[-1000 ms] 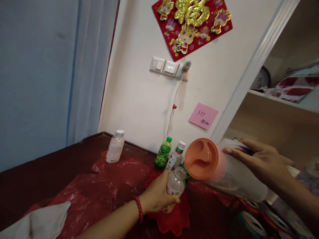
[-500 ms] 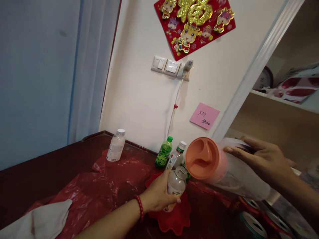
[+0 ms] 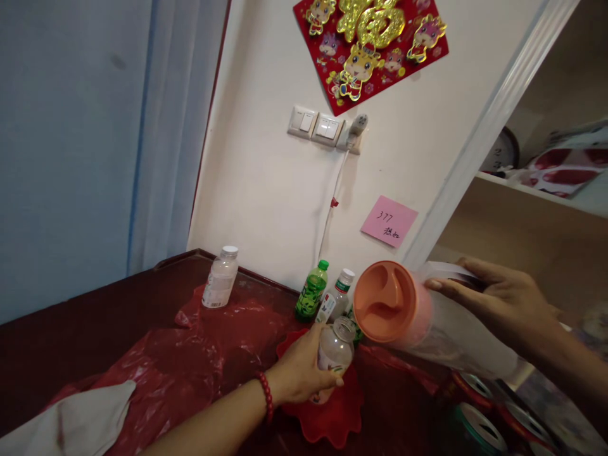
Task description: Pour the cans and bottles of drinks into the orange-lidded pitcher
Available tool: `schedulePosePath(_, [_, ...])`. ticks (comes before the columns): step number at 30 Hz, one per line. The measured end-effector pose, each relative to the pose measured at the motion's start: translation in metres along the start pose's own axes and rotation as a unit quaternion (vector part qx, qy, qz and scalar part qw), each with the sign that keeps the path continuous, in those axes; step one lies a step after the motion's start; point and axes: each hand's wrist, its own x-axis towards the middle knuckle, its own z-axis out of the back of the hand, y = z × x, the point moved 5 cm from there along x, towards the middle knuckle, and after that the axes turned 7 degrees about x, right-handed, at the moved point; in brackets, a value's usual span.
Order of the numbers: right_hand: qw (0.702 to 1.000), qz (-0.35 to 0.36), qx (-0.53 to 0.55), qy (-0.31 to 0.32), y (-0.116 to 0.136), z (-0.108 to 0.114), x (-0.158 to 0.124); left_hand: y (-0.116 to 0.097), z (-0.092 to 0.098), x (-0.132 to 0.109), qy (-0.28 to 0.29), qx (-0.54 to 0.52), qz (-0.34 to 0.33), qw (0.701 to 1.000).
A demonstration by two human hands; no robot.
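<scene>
My left hand [image 3: 308, 370] is wrapped round a clear, uncapped bottle [image 3: 336, 347], which it holds tilted over a red scalloped dish [image 3: 327, 424]. In my right hand [image 3: 494, 297] is the handle of a translucent pitcher [image 3: 460, 351] with an orange lid [image 3: 384, 301]. The pitcher lies nearly on its side in the air, its lid facing left, close above and right of the bottle's mouth. No stream of liquid can be made out between them. Behind the bottle stand a green-capped drink bottle [image 3: 312, 291] and a white-capped bottle [image 3: 336, 297].
A white-capped clear bottle [image 3: 221, 278] stands at the back left on red plastic film [image 3: 161, 361]. White cloth [image 3: 71, 421] lies at the front left. Several drink cans [image 3: 479, 427] stand at the lower right, below the pitcher. A wall and shelf [image 3: 532, 193] bound the table.
Both hands keep almost the same place, the left still on the bottle and the right still on the pitcher. The view has shifted very slightly.
</scene>
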Motion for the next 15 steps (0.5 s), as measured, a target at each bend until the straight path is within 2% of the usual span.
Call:
schedulePosePath(8, [1.0,-0.016,0.02,0.006,0.01,0.001,0.002,0.003,-0.001,0.002,-0.004,-0.014,-0.014,1.0])
schedulePosePath(15, [1.0,0.004,0.03,0.009,0.013,0.004,0.002,0.005,-0.003,0.002,-0.003,-0.02,-0.01,1.0])
